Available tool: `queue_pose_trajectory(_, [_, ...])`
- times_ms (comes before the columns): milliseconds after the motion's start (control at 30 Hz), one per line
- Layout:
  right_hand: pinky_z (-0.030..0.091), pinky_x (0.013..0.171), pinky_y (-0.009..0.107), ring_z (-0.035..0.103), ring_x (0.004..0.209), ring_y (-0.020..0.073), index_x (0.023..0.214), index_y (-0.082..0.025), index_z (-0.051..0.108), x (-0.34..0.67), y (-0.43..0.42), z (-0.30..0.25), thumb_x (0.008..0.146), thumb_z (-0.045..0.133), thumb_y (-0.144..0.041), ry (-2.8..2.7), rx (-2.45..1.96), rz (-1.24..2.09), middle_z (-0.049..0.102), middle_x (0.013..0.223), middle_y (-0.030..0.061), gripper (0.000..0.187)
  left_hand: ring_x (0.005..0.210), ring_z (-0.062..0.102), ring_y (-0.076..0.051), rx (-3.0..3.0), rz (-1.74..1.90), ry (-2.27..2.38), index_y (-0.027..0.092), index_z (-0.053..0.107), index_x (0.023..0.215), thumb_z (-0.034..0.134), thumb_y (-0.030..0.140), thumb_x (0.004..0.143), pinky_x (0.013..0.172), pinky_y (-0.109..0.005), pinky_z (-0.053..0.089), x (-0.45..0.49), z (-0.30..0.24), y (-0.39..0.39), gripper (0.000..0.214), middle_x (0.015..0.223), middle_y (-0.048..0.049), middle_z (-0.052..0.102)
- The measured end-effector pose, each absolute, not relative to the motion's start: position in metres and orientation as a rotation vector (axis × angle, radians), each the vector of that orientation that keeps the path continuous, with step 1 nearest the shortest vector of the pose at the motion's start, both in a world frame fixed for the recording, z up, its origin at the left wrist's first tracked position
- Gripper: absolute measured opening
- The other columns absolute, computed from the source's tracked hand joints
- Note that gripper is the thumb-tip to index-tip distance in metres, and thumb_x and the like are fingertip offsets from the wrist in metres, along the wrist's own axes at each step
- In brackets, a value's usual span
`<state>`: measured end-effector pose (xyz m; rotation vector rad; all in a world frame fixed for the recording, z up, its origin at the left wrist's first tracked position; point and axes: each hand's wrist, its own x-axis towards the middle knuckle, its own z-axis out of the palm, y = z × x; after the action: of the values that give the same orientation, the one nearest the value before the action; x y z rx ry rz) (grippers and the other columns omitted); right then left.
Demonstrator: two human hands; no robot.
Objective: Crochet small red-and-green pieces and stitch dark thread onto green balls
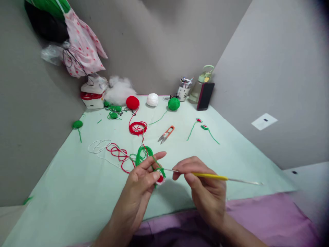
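Note:
My left hand (pixel 141 181) pinches a small crochet piece (pixel 160 177) with a red middle, a white ring and a green edge. Green yarn runs from the piece over the left fingers towards a loose green coil (pixel 143 154) behind them. My right hand (pixel 203 187) grips a crochet hook (pixel 210 176) with a yellow handle and metal at both ends. The hook's left tip meets the green edge of the piece; whether it is inside a loop I cannot tell. Both hands are just above the table, near its front edge.
Thread snips (pixel 166 134) lie mid-table. Behind are a red yarn ball (pixel 132 102), a white ball (pixel 152 99) and a green ball (pixel 174 103). Two small crocheted pieces (pixel 204 127) lie right. A phone (pixel 205 96) leans on a bottle (pixel 196 91) beside a pen cup (pixel 184 91).

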<state>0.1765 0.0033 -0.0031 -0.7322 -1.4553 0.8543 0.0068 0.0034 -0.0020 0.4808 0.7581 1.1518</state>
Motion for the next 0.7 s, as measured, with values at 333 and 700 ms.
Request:
queue_pose_trajectory(333, [0.050, 0.070, 0.022, 0.061, 0.074, 0.0099, 0.094, -0.027, 0.081, 0.171, 0.023, 0.001, 0.094, 0.071, -0.027, -1.190, -0.746, 1.309, 0.067, 0.086, 0.0005, 0.010, 0.086, 0.061, -0.017, 0.952, 1.143, 0.941, 0.027, 0.077, 0.101, 0.081, 0.026, 0.079, 0.081, -0.026, 0.046, 0.009, 0.001, 0.007, 0.022, 0.085, 0.0004, 0.070])
queue_pose_trajectory(700, [0.051, 0.064, 0.025, 0.061, 0.070, 0.0113, 0.094, -0.019, 0.068, 0.169, 0.066, 0.038, 0.084, 0.079, -0.025, -1.495, -0.818, 1.264, 0.063, 0.084, -0.0007, 0.016, 0.085, 0.059, -0.018, 1.466, 1.357, 1.081, 0.024, 0.076, 0.075, 0.075, 0.028, 0.084, 0.081, -0.027, 0.042, -0.013, 0.029, 0.066, 0.009, 0.086, -0.0006, 0.066])
